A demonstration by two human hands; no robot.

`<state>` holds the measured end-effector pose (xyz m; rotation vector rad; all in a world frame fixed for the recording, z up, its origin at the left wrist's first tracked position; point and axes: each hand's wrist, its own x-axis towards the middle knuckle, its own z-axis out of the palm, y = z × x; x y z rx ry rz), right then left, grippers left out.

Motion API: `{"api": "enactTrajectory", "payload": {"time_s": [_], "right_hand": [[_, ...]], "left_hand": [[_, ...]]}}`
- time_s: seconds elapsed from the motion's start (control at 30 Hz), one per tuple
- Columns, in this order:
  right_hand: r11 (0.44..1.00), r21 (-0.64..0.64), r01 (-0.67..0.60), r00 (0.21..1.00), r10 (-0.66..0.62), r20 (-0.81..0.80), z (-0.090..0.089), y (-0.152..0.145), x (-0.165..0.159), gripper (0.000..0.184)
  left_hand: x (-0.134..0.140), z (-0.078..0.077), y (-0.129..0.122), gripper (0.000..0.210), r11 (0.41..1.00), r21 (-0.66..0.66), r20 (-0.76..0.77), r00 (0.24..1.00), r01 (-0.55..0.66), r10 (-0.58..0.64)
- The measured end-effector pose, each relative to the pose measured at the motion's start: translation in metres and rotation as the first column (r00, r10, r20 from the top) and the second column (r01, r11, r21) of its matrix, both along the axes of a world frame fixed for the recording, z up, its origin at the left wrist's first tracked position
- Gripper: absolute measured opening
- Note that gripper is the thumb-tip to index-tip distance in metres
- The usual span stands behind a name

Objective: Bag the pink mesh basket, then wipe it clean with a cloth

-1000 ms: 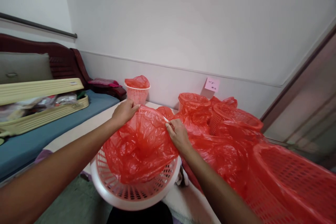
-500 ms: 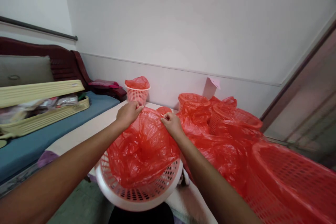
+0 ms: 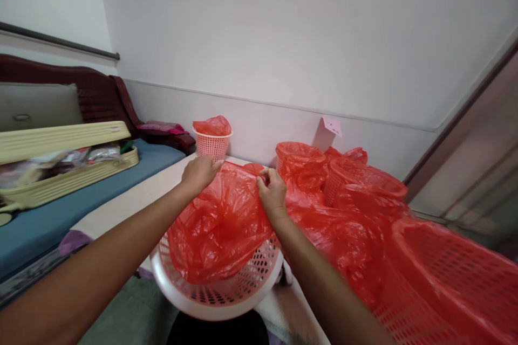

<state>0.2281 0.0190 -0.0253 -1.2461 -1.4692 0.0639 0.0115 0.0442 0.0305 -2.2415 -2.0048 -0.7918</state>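
r hand (image 3: 272, 192) shifted right; 2 hands grip 1 red bag (image 3: 220, 221), 1 basket (image 3: 220, 294).

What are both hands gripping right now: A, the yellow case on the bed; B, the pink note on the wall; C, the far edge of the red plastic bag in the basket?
C: the left hand and right hand both pinch the far edge of the red plastic bag sitting in the basket.

At frame centre a thin, glossy, crinkled red plastic bag (image 3: 220, 221) is lying in a pink perforated plastic basket (image 3: 218, 291) with a smooth rim. Upper left, a dark glossy wooden bed frame (image 3: 93, 91) is standing beside a matt blue cloth mattress (image 3: 48, 215).
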Motion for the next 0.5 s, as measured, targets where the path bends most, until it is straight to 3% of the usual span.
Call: {"api": "enactTrajectory", "payload": {"time_s": [0.23, 0.5], "right_hand": [[0.993, -0.052, 0.109, 0.988, -0.102, 0.114, -0.002, -0.004, 0.001, 0.018], [0.972, -0.158, 0.176, 0.981, -0.159, 0.113, 0.000, 0.003, 0.006, 0.022]], "left_hand": [[0.001, 0.000, -0.003, 0.044, 1.000, -0.010, 0.009, 1.000, -0.017, 0.017], [-0.001, 0.004, 0.011, 0.042, 0.998, -0.066, 0.071, 0.997, 0.005, -0.001]]}}
